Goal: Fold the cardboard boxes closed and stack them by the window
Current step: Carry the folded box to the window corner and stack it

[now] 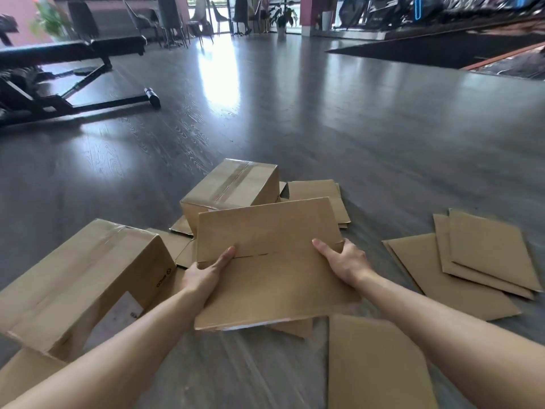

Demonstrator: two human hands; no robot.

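A flattened brown cardboard box [274, 270] is held low over the grey floor in front of me. My left hand [206, 274] grips its left edge, thumb on top. My right hand [343, 261] grips its right edge, thumb on top. Behind it stands a taped, assembled box [233, 184]. A larger taped box [85, 278] with a white label sits at the left. Several flat cardboard pieces [472, 261] lie fanned out on the right, and another flat piece [374, 364] lies near my right forearm.
A black weight bench [73, 69] stands at the far left. Chairs [174, 22] and a potted plant [283, 16] stand by the bright window at the back. A dark mat [442, 48] and gym machines fill the far right. Grey wood floor [295, 113] stretches between.
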